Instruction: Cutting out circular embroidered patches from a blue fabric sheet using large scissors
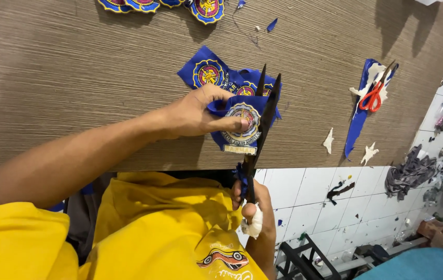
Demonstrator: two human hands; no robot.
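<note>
My left hand (200,111) pinches a blue fabric piece with a round embroidered badge (243,124), held over the table's near edge. My right hand (255,205), with a white bandage on one finger, grips black scissors (263,116). Their blades are apart and point away from me along the right side of the badge. Under it lies a strip of blue fabric with more round badges (208,72).
The brown wood-grain table (76,78) carries several cut badges (206,8) at its far edge and red-handled scissors (372,96) on a blue-and-white scrap (359,122) to the right. White scraps (329,141) lie near the edge. A tiled floor (335,207) with fabric waste (411,171) is below.
</note>
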